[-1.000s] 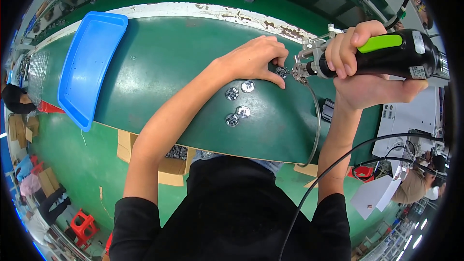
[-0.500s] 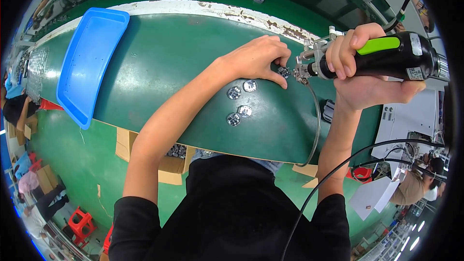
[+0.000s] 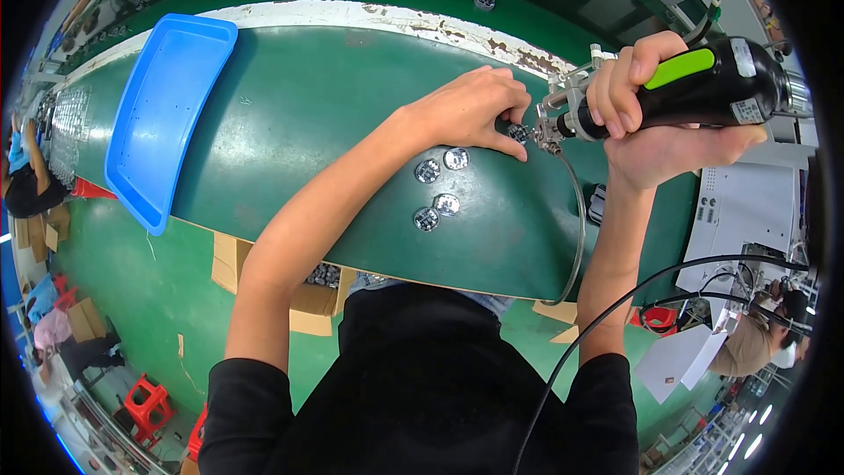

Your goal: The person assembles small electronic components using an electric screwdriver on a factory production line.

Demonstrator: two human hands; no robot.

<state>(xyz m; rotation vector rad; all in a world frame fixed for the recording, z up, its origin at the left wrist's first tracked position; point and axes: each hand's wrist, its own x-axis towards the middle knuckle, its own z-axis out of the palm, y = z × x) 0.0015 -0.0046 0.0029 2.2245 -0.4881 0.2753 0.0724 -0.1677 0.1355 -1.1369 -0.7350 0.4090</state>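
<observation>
Power tool (image 3: 703, 95), black with a green strip, is grasped by the right hand (image 3: 646, 149) at the upper right of the frame. Right of upper centre, a small round part (image 3: 520, 133) is pinched by the left hand (image 3: 479, 110) at the tool's tip; whether contact is made cannot be told. The step in hand is judged to be tip-to-part alignment; for the next move, a steady pinch is called for. Four similar discs (image 3: 447, 204) are laid out near centre on the bench (image 3: 290, 97).

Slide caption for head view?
Left hand holds small round grey part at tip of black-and-green handheld tool in right hand.
</observation>
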